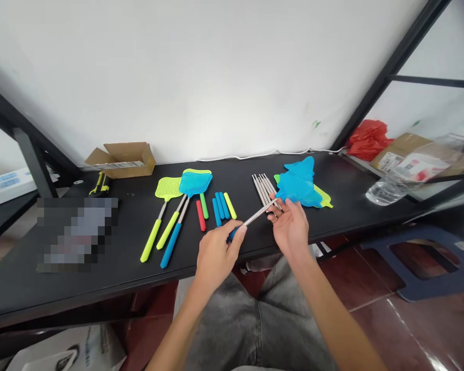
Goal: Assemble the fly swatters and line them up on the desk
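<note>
Where the two hands come together above the front edge of the black table (235, 178), a blue handle (232, 235) sits in the left hand (218, 250), whose fingers are wrapped tightly round it — a thin metal rod (260, 212) slants from it up to the right. At the rod's far end is the right hand (290, 226), palm turned up; whether its fingertips pinch the rod or only steady it, I cannot tell. The rod looks light, stiff and perhaps slippery, so the handle should give the surest grip. Just beyond lie blue swatter heads (296, 180), likely thin and bendy, best taken by the neck, with a green head (327, 200) partly beneath. More metal rods (262, 189) lie near the right hand. Farther left are loose handles (216, 210) — red, green, blue, yellow — then three whole swatters (168, 230), and behind them a cardboard box (129, 154).
</note>
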Demonstrator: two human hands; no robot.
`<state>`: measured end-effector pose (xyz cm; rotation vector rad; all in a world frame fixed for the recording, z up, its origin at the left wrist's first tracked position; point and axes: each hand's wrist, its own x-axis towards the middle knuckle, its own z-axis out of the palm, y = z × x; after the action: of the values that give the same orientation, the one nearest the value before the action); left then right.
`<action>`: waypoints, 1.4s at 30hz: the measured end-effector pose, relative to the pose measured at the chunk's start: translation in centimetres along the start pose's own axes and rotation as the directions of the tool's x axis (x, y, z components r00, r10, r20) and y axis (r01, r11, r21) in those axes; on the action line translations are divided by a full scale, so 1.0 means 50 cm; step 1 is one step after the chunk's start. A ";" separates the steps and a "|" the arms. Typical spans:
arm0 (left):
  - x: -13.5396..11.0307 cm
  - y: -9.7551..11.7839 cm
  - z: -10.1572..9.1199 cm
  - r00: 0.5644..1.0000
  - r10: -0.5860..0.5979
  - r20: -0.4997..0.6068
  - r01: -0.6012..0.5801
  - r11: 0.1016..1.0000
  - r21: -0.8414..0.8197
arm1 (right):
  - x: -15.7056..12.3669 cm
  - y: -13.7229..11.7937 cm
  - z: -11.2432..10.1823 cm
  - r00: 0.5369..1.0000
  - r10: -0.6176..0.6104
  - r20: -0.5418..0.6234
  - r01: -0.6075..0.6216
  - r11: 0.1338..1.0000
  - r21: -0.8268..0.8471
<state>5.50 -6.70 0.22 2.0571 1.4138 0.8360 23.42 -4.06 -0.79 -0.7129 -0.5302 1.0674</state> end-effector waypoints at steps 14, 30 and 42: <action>0.002 -0.008 0.001 0.999 0.039 -0.027 -0.043 0.989 -0.144 | 0.030 -0.011 0.007 0.985 -0.125 0.123 0.136 0.987 -0.087; 0.001 -0.012 -0.010 0.992 0.100 0.072 -0.060 0.904 -0.423 | 0.030 -0.037 0.013 0.979 -0.017 0.205 0.016 1.000 0.007; 0.003 -0.017 -0.007 0.992 0.114 0.058 -0.079 0.902 -0.425 | 0.018 -0.042 0.016 0.966 -0.061 0.250 0.066 0.998 -0.013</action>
<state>4.77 -6.25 -0.11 1.8109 0.9861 0.9886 24.45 -3.64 1.36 -0.5788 -0.7764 1.0995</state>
